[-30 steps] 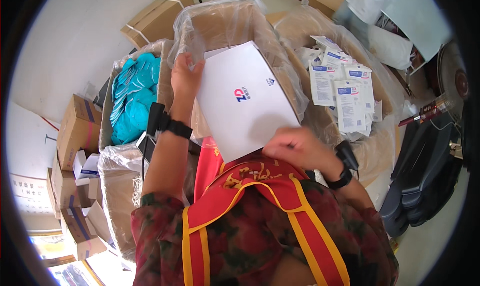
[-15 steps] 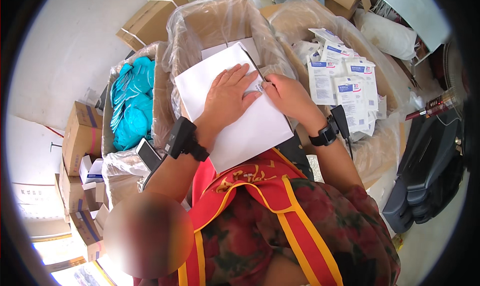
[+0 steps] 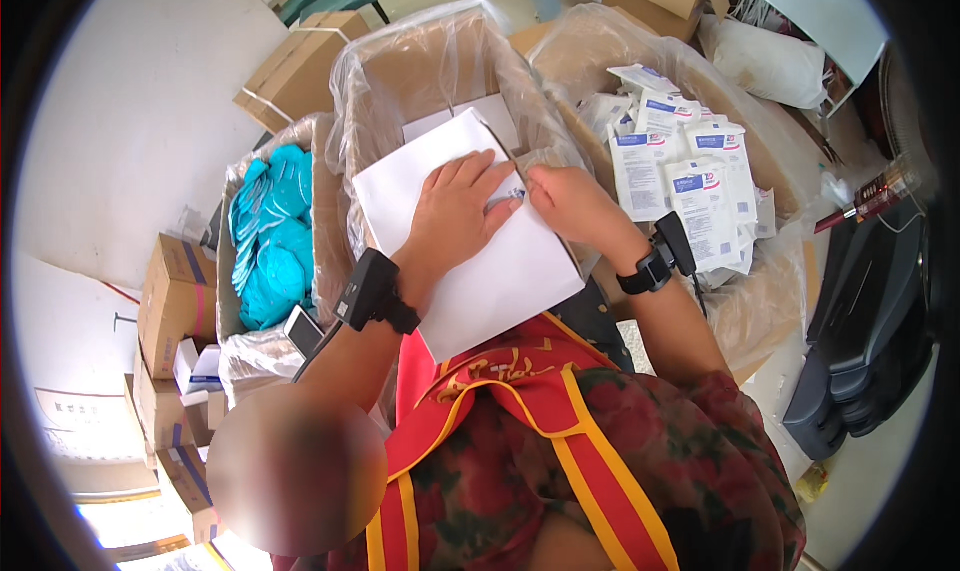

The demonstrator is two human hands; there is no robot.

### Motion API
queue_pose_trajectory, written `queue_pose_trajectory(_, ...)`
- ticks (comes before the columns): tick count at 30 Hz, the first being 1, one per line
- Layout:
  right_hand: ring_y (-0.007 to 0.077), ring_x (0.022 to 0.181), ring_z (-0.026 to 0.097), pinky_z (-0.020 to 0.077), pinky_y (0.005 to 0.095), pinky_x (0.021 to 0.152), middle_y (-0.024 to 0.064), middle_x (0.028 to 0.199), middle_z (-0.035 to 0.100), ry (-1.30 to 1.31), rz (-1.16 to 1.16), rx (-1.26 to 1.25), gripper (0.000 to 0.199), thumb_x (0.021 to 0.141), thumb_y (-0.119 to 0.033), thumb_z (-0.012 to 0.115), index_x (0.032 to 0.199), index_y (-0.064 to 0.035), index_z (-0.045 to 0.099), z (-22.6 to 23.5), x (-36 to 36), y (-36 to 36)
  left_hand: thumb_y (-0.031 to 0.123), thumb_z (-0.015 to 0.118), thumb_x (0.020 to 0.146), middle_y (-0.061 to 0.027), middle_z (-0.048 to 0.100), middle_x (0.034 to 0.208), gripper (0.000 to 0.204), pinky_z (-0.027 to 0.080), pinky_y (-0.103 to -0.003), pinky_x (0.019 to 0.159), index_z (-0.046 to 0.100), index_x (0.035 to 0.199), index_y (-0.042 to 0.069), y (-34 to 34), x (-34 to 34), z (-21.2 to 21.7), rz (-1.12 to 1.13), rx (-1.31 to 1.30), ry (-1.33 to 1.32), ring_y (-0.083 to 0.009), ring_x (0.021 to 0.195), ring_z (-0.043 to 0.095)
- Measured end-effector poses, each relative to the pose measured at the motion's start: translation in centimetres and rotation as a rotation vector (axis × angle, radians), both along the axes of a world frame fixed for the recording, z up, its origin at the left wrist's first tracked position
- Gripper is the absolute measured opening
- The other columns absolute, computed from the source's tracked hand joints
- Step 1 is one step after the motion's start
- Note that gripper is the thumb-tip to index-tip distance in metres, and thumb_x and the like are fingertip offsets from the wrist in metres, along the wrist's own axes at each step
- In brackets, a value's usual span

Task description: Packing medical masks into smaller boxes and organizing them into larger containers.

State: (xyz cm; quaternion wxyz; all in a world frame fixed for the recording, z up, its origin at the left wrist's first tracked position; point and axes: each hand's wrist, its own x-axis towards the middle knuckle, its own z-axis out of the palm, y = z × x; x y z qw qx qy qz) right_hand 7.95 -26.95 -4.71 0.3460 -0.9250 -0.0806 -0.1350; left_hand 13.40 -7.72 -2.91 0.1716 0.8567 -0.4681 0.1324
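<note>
A flat white cardboard box [image 3: 500, 286] lies slanted in front of me, its near corner over my red apron [image 3: 480, 366]. Across its top rests my left hand [image 3: 462, 206], palm down with the fingers stretched out. At the box's far right edge, my right hand [image 3: 570, 203] has its fingers curled in and gripping that edge; its fingertips are partly hidden. Beneath the box's far end stands a plastic-lined carton [image 3: 410, 56], with more white boxes [image 3: 490, 116] inside.
To the left, a lined carton holds teal folded items [image 3: 270, 241], with a phone [image 3: 303, 331] at its near end. White packets [image 3: 700, 186] fill part of the carton on the right. Brown boxes [image 3: 175, 306] are stacked at the far left; a black chair [image 3: 860, 331] stands right.
The dark gap along the box's far right edge looks narrower. My right hand's fingers have curled in more at that edge, while my left hand stays flat on top. The view has shifted slightly.
</note>
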Motion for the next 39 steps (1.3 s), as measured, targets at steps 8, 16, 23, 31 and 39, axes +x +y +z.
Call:
queue_pose_trajectory(8, 0.0444, 0.075, 0.057, 0.0448, 0.0499, 0.066, 0.0243, 0.076, 0.06, -0.003, 0.032, -0.043, 0.017, 0.089, -0.014, 0.051, 0.083, 0.0011, 0.055, 0.3, -0.6, 0.4, 0.029, 0.06, 0.09, -0.0166, 0.053, 0.131, 0.038, 0.04, -0.045, 0.101, 0.059, 0.122, 0.009, -0.4, -0.8, -0.4, 0.017, 0.133, -0.106, -0.0346, 0.121, 0.05)
queue_pose_trajectory(16, 0.0441, 0.075, 0.058, 0.0454, 0.0493, 0.068, 0.0242, 0.076, 0.06, 0.038, 0.05, -0.094, 0.017, 0.088, -0.014, 0.051, 0.082, 0.0014, 0.054, -0.1, 0.2, -1.2, 0.03, 0.057, 0.091, -0.0193, 0.053, 0.129, 0.034, 0.039, -0.045, 0.101, 0.061, 0.118, 0.01, -0.6, -1.1, -0.3, 0.019, 0.159, -0.192, -0.0341, 0.123, 0.048)
queue_pose_trajectory(23, 0.0432, 0.076, 0.055, 0.0443, 0.0449, 0.067, 0.0245, 0.079, 0.058, 0.046, 0.144, 0.193, 0.014, 0.09, -0.013, 0.05, 0.086, 0.0008, 0.053, -0.6, 0.1, -2.0, 0.023, 0.069, 0.082, -0.0082, 0.057, 0.111, 0.022, 0.04, -0.042, 0.096, 0.066, 0.101, 0.012, -1.9, 0.1, 2.0, -0.292, 0.059, -0.06, -0.0289, 0.109, 0.052)
queue_pose_trajectory(31, 0.0459, 0.079, 0.055, 0.043, 0.0502, 0.068, 0.0253, 0.08, 0.059, 0.078, 0.1, 0.203, 0.016, 0.089, -0.015, 0.05, 0.084, 0.0, 0.052, -0.5, -0.3, -1.6, 0.027, 0.071, 0.08, -0.0045, 0.059, 0.085, 0.021, 0.044, -0.038, 0.084, 0.061, 0.08, 0.008, -2.5, 1.9, 2.2, -0.469, 0.032, -0.098, -0.0259, 0.089, 0.056)
queue_pose_trajectory(39, 0.0457, 0.074, 0.052, 0.0428, 0.0461, 0.065, 0.0253, 0.078, 0.056, 0.069, 0.104, 0.192, 0.013, 0.09, -0.012, 0.051, 0.089, 0.0007, 0.049, -0.1, -0.6, -1.4, 0.038, 0.071, 0.078, -0.0026, 0.052, 0.066, 0.035, 0.044, -0.033, 0.069, 0.054, 0.064, 0.011, -1.4, 1.6, 3.5, -0.465, -0.092, -0.238, -0.0219, 0.07, 0.053)
